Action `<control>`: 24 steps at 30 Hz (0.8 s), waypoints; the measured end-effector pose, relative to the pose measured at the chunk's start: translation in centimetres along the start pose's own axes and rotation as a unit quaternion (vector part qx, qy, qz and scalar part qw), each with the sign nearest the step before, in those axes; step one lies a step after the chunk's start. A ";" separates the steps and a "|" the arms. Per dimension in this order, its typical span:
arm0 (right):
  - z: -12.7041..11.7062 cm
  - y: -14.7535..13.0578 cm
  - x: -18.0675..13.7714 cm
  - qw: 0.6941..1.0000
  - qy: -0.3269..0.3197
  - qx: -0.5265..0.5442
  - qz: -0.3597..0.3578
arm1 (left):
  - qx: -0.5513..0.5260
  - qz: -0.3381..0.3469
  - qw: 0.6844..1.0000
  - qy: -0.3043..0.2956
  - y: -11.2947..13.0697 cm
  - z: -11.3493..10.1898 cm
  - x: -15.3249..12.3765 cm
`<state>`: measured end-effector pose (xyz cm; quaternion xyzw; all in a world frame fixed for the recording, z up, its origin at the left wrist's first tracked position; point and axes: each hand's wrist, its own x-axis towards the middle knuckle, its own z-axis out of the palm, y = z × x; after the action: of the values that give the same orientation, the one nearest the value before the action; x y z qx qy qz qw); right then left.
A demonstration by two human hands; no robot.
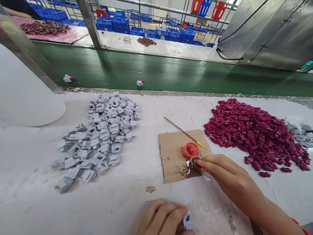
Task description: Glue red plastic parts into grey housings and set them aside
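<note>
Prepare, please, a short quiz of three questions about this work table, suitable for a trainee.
1. Multiple choice: What does the left hand hold?
A) a maroon piece
B) a grey piece
C) the thin stick

2. Fill the gap: In the picture, the maroon pile lies to the ____ of the cardboard.

3. Short answer: Which hand is nearer to the small red cup?

Key: 1. B. 2. right. 3. The right hand.

blue crates [121, 26], background | metal cabinet [271, 27], right | white curved panel [11, 82], left
</note>
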<state>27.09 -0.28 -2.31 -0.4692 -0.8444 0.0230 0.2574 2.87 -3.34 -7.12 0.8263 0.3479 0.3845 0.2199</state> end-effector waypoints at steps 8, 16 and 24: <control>-0.6 -1.1 0.0 0.999 0.050 -0.008 0.018 | -0.027 -0.055 0.998 0.004 0.7 0.1 0.0; 0.8 -5.7 -3.7 0.973 0.014 0.199 0.113 | -0.056 -0.107 0.992 -0.022 1.1 -0.6 0.2; 1.9 -6.5 -3.9 0.974 0.009 0.207 0.091 | -0.055 -0.114 0.991 -0.048 1.2 -0.8 0.3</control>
<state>22.81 -6.67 -3.77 -0.4809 -0.7728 0.2166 0.3529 2.82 -3.88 -5.72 0.7857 0.4071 0.3349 0.3236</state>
